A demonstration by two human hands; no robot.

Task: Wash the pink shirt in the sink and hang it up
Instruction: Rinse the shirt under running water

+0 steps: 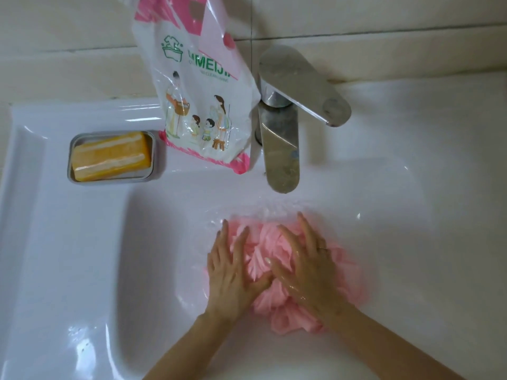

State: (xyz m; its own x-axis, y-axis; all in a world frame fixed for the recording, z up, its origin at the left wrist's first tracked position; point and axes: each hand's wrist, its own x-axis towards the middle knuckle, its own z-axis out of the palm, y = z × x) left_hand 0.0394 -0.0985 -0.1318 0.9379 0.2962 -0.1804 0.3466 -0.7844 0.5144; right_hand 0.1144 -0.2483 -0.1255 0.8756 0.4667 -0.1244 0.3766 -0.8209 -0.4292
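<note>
Both hands, left hand (233, 272) and right hand (304, 267), lie flat with spread fingers, pressing the bunched pink shirt (348, 272) into the sink (82, 256) below the faucet (282, 144); soaking stage, I'd say, soaping and scrubbing comes next

White sink (68, 256): shirt (260, 253) (pink), soap dish (115, 183), bag (197, 105).

Crumpled pink fabric shirt (264, 242) in basin of white ceramic sink (82, 242), near spout of chrome lever faucet (282, 149). Left hand (233, 272) and right hand (304, 267) lie flat on shirt, fingers (306, 229) straight and spread, skin glistening wet. On sink ledge: orange soap bar (111, 156) in grey rectangular dish (157, 160). White-and-pink plastic detergent bag (203, 105) stands between dish and faucet.
</note>
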